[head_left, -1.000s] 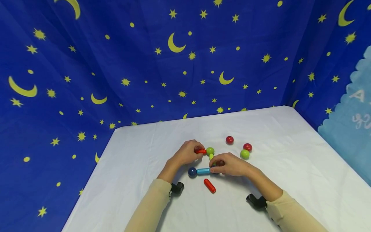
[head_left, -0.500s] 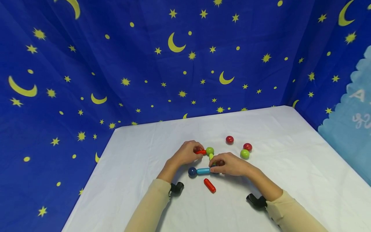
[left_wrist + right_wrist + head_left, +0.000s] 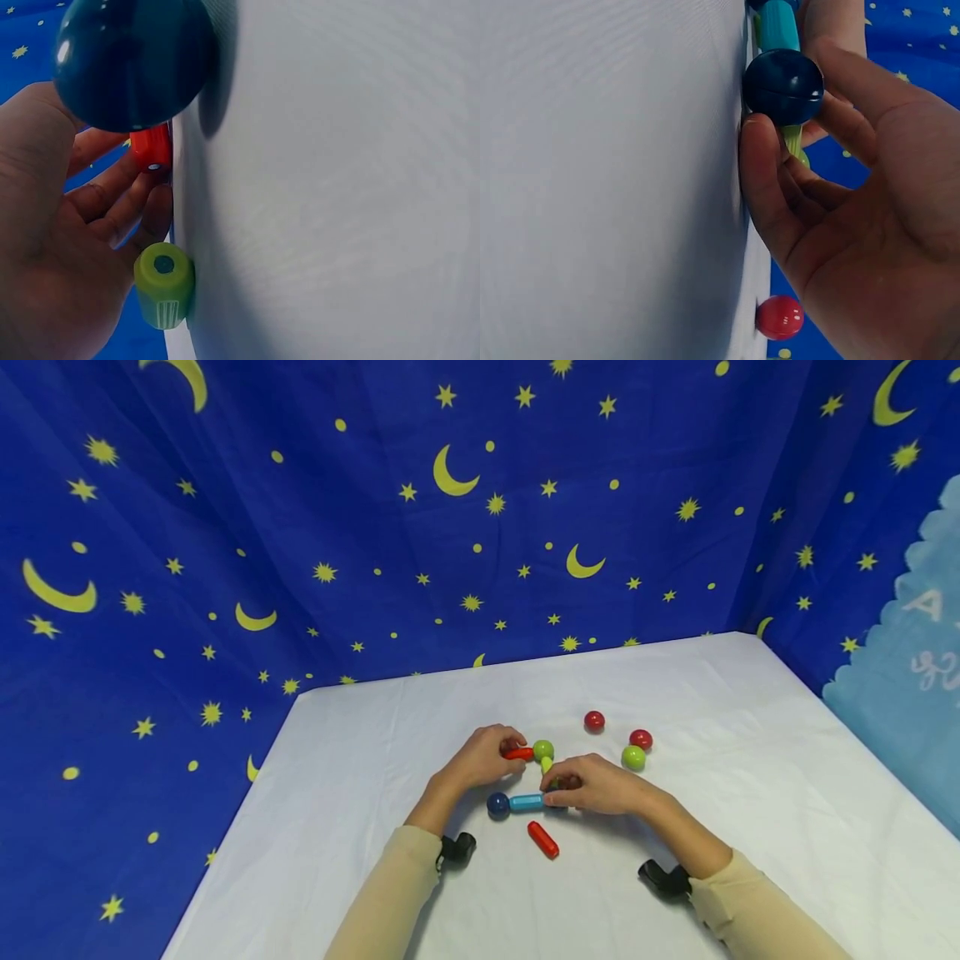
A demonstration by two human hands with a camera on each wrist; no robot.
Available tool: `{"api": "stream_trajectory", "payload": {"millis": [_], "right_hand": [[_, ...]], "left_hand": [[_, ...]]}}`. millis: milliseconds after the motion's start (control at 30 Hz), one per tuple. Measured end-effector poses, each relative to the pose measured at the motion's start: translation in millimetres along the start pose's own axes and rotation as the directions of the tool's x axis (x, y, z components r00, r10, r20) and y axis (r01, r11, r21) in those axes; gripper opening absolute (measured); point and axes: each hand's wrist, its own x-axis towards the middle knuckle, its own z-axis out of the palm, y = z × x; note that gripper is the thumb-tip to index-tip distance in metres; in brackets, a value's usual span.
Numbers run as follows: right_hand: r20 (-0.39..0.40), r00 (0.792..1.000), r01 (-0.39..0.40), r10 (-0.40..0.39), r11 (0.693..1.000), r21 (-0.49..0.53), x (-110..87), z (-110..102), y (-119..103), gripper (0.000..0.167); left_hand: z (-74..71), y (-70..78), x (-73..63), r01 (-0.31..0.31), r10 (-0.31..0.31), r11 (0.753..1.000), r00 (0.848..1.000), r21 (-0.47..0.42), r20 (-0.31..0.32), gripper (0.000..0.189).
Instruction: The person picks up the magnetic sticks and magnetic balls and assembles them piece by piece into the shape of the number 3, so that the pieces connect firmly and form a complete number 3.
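Note:
My left hand (image 3: 486, 755) pinches a red magnetic rod (image 3: 520, 753) by its left part. The rod's right end meets a light green ball (image 3: 543, 750). From that ball a yellow-green rod (image 3: 547, 766) runs down toward my right hand (image 3: 596, 783). My right thumb and fingers grip a dark blue ball (image 3: 784, 86), mostly covered by them in the head view. A light blue rod (image 3: 527, 803) joins it to another dark blue ball (image 3: 498, 806) on the left. Beside my left palm, the left wrist view shows the end of another green rod (image 3: 164, 285).
A loose red rod (image 3: 543, 840) lies nearer me on the white table (image 3: 360, 827). Behind my right hand sit a red ball (image 3: 594, 722), another red ball (image 3: 641, 740) and a green ball (image 3: 633, 758). A starry blue curtain (image 3: 390, 527) stands behind the table.

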Motion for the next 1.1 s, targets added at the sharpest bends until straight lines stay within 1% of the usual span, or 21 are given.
{"api": "stream_trajectory", "payload": {"millis": [100, 267, 433, 533, 633, 733, 867, 1000, 1100], "right_hand": [[0.001, 1.000, -0.013, 0.013, 0.999, -0.048, -1.0, -2, -1, 0.024], [-0.011, 1.000, -0.026, 0.025, 0.993, -0.114, -2.9, -4, -7, 0.025], [-0.082, 0.996, -0.043, 0.028, 0.981, -0.189, -5.3, -4, -16, 0.028], [-0.119, 0.993, -0.047, 0.021, 0.975, -0.219, -5.9, -4, -20, 0.022], [-0.127, 0.992, -0.037, 0.012, 0.979, -0.202, -5.8, -4, -22, 0.014], [-0.103, 0.994, -0.036, 0.021, 0.989, -0.146, -6.5, -3, -27, 0.009], [-0.044, 0.999, -0.025, 0.021, 0.995, -0.101, -7.5, 1, -36, 0.009], [-0.002, 1.000, -0.012, 0.012, 0.987, -0.162, -8.7, 7, -46, 0.013], [0.015, 1.000, -0.012, 0.015, 0.976, -0.217, -9.7, 12, -52, 0.017]], "left_hand": [[0.7, -0.9, 0.3, 0.012, -0.012, 1.000, 1.000, -0.013, 0.001, 0.029], [1.7, -3.9, 0.2, 0.023, -0.023, 0.998, 1.000, -0.055, 0.001, 0.022], [3.3, -7.7, -1.6, 0.013, -0.014, 0.998, 1.000, -0.068, -0.010, 0.022], [4.0, -9.2, -1.3, 0.003, -0.004, 0.998, 1.000, -0.066, -0.017, 0.022], [4.5, -9.9, -0.4, 0.001, -0.002, 0.998, 1.000, -0.062, -0.024, 0.022], [4.5, -10.2, -0.4, 0.004, -0.005, 0.998, 1.000, -0.060, -0.025, 0.022], [4.3, -10.5, -1.6, 0.004, -0.006, 0.998, 0.999, -0.067, -0.031, 0.021], [5.0, -11.1, -2.5, -0.005, 0.002, 0.997, 0.999, -0.073, -0.043, 0.021], [5.3, -11.9, -2.8, -0.009, 0.005, 0.997, 0.999, -0.071, -0.052, 0.023]]}}
